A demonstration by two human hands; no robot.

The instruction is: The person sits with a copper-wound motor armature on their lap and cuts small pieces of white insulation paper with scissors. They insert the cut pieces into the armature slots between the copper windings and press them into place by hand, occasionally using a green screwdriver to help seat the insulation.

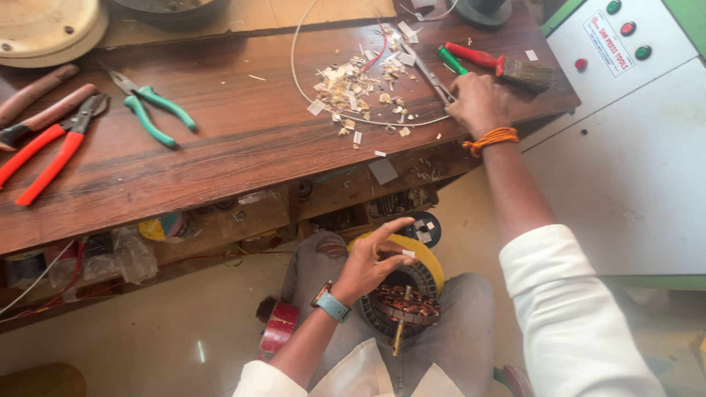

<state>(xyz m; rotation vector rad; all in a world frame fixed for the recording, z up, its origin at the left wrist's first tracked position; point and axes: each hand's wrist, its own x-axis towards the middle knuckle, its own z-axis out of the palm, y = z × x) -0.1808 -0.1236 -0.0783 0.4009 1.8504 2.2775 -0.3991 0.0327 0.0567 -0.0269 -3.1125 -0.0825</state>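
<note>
A round motor stator (403, 303) with copper windings rests on my lap, a yellow ring behind it. My left hand (370, 259), with a blue watch at the wrist, hovers just above the stator and pinches a small white slip (408, 254) between its fingertips. My right hand (478, 103), an orange thread at its wrist, reaches up onto the wooden bench (220, 147) and closes on a slim metal tool (429, 73) with a green handle. A pile of white paper scraps (357, 92) lies just left of that hand.
A red-handled brush (504, 66) lies behind my right hand. Green-handled pliers (151, 110) and red-handled cutters (51, 151) lie at the bench's left. A white wire (294, 66) loops around the scraps. A grey control cabinet (632, 110) stands at right. Cluttered shelf below the bench.
</note>
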